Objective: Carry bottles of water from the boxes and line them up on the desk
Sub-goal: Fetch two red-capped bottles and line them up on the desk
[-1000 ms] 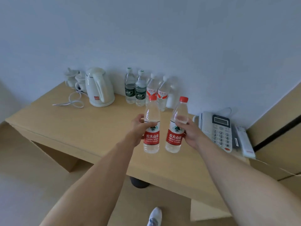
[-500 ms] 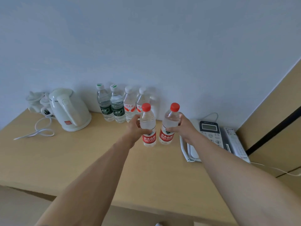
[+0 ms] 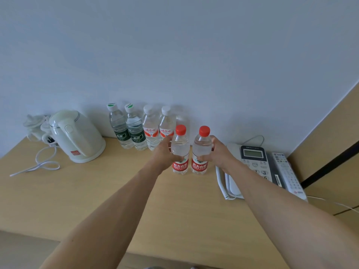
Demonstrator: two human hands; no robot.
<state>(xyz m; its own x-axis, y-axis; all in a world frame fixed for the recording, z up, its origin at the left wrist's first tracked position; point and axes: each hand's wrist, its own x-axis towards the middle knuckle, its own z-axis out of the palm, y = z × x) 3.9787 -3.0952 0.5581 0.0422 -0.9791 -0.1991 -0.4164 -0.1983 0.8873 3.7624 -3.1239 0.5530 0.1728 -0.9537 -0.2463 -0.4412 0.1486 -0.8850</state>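
My left hand and right hand each grip an upright red-capped bottle, left and right, mid-frame on or just above the counter. The row stands behind, toward upper left.

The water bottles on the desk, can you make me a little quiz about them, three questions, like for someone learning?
1. True or false: each of the hands grips one clear plastic bottle with a red cap.
2. How many bottles stand in the row by the wall, not counting the two being held?
3. Which thing lies nearest the right hand: A) white electric kettle, B) white desk telephone, C) white coiled cord?

Key:
1. True: the left hand grips the left red-capped bottle, the right hand the right red-capped bottle.
2. Four: two green-label bottles and two white-capped bottles.
3. B, the telephone; the kettle and cord lie far left on the wooden desk.
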